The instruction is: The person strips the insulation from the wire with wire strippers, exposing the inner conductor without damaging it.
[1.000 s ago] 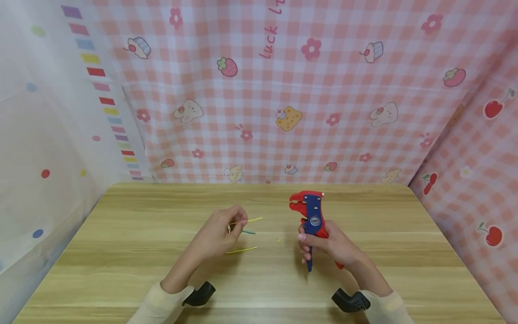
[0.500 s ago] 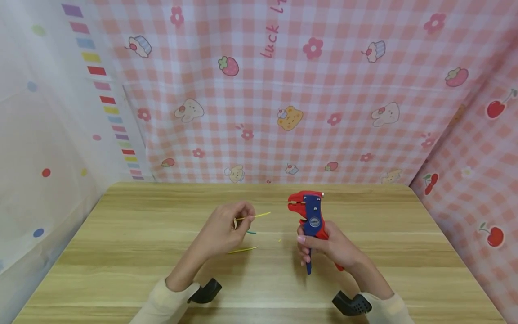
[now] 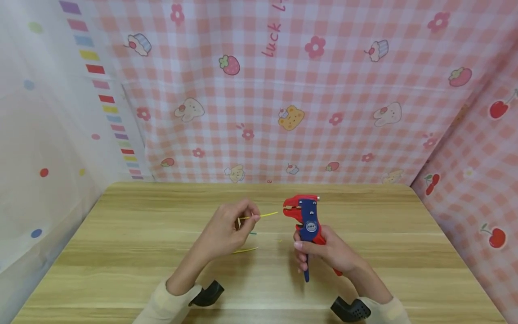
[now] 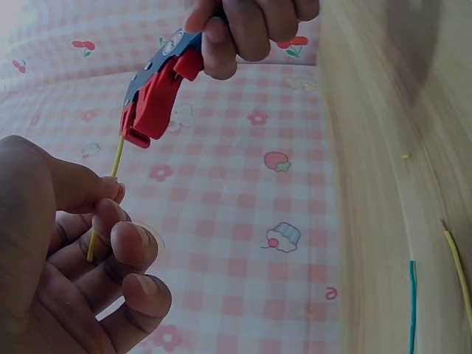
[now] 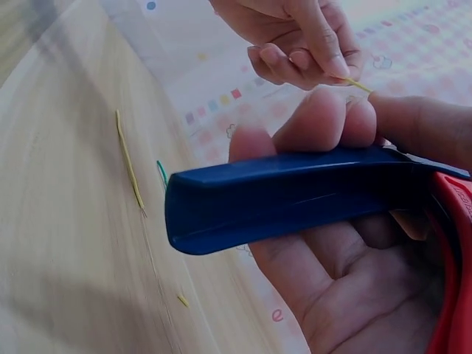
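Note:
My left hand pinches a short yellow wire between thumb and index finger, its free end pointing right. Gripped by the handles in my right hand is a red and blue wire stripper, held upright with its red nose facing the wire. In the head view the wire's tip is just short of that nose; in the left wrist view the two overlap. The blue handle crosses the right palm in the right wrist view, the fingers curled round it.
On the wooden table lie a second yellow wire with a bare end, a teal wire and a tiny yellow scrap. The left hand partly covers both wires in the head view. Patterned cloth hangs behind the table.
My left hand has moved right and slightly up with the yellow wire. The right hand has brought the wire stripper a little left and down, narrowing the gap between them.

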Tool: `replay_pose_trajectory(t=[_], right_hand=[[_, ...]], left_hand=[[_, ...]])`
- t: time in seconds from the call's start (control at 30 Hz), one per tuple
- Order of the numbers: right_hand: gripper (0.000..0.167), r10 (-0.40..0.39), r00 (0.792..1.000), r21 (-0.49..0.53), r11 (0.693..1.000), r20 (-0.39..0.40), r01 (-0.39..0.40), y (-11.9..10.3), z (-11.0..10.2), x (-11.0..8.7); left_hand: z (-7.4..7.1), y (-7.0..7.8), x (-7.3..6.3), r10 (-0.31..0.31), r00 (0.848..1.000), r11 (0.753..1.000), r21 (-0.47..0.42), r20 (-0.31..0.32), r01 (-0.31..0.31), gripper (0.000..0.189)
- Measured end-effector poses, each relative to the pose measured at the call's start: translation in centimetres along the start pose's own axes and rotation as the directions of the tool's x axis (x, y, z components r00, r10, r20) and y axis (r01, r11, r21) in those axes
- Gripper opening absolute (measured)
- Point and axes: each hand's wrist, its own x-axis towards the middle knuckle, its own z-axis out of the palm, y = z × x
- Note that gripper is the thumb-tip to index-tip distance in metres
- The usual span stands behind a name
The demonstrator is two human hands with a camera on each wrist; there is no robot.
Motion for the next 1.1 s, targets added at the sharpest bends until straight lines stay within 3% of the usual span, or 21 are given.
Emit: replay_pose_trajectory(t=[0.2,0.5,1.1], right_hand=[[0.009,0.013,1.000,0.014,1.000,0.019,-0.013,-0.1,0.3,-0.1],[0.005,-0.062,0.992,0.089,0.995,0.106,0.052,-0.2,0.6,0.0],[0.006,-0.065,0.991,0.080,0.995,0.121,0.056,0.0,1.3,0.3]], left_hand=[[-0.1,0.5,0.1,0.014,1.000,1.000,-0.001,-0.008,-0.014,0.010],[-0.3,0.9,0.0,0.025,0.999,1.000,0.000,-0.026,-0.025,0.010],[-0.2,1.4,0.0,0.021,0.999,1.000,0.010,-0.040,-0.021,0.011]])
